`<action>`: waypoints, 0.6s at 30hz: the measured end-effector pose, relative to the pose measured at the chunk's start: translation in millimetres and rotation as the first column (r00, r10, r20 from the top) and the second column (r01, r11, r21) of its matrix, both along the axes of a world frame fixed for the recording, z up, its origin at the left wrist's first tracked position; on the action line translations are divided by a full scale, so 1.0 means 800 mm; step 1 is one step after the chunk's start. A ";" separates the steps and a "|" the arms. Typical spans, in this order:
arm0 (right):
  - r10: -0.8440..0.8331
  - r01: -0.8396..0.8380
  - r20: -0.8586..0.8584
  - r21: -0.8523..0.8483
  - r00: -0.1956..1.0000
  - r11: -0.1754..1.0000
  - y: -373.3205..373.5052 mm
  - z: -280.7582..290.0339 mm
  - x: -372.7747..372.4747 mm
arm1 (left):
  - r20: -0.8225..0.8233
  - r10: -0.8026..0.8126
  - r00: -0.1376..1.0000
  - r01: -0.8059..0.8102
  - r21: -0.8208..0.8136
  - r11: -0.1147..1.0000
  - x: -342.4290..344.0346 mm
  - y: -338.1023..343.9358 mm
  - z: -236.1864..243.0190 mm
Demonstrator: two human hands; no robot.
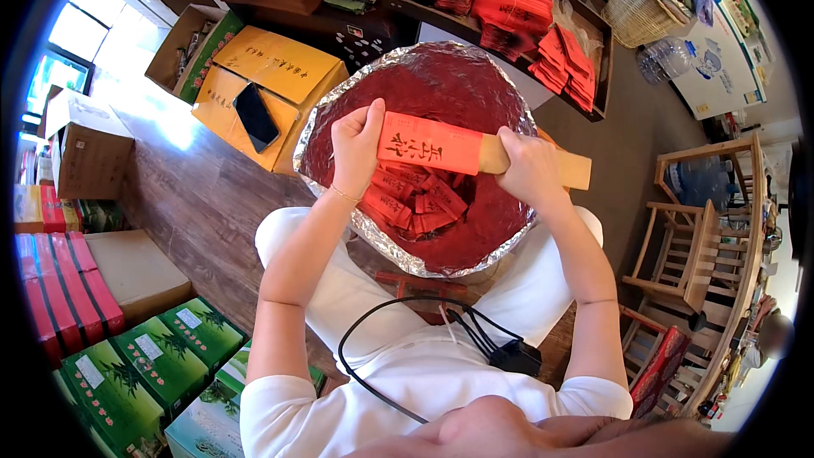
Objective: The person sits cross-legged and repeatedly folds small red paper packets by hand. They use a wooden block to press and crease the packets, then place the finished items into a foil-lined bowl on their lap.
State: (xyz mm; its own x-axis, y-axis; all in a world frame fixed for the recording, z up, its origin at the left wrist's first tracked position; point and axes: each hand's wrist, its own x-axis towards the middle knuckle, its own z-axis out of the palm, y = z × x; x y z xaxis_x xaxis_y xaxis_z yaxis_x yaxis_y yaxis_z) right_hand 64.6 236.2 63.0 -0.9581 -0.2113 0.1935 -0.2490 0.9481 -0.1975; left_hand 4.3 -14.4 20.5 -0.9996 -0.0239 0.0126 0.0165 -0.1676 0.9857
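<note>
Head view: I have the work in front of me, held over the foil-rimmed red basin (454, 72) that sits between the knees. The left hand (356, 137) is closed on the left end of a red printed sleeve (428, 144), its thumb up by the top corner. The right hand (526, 163) is wrapped around a flat tan strip (574, 170), just beside the sleeve's right end; the strip seems to run inside the sleeve there (whether it is being slid in or drawn out, I can't tell from one still).

Either way, I'd keep strip and sleeve on one line, since a twist would likely crease the paper or split its edge. I'd let the left fingers grip only enough to stop slipping, and have the right hand move the strip slowly and flat. Both hands look best kept above the basin, where small red packets (434, 205) lie loose, so that anything dropping should land among them.
</note>
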 end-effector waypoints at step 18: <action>-0.030 0.030 0.017 -0.027 0.999 0.999 -0.003 0.004 0.005 | 0.050 -0.015 0.999 0.015 0.007 1.000 0.007 -0.003 -0.005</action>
State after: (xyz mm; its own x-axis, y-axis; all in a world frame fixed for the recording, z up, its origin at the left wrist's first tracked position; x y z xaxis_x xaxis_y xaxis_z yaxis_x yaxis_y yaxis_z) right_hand 68.8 233.5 66.2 -0.9670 -0.1773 0.1829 -0.2171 0.9494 -0.2272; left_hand 9.9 -16.5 16.5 -0.9992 -0.0088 -0.0380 -0.0358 -0.1739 0.9841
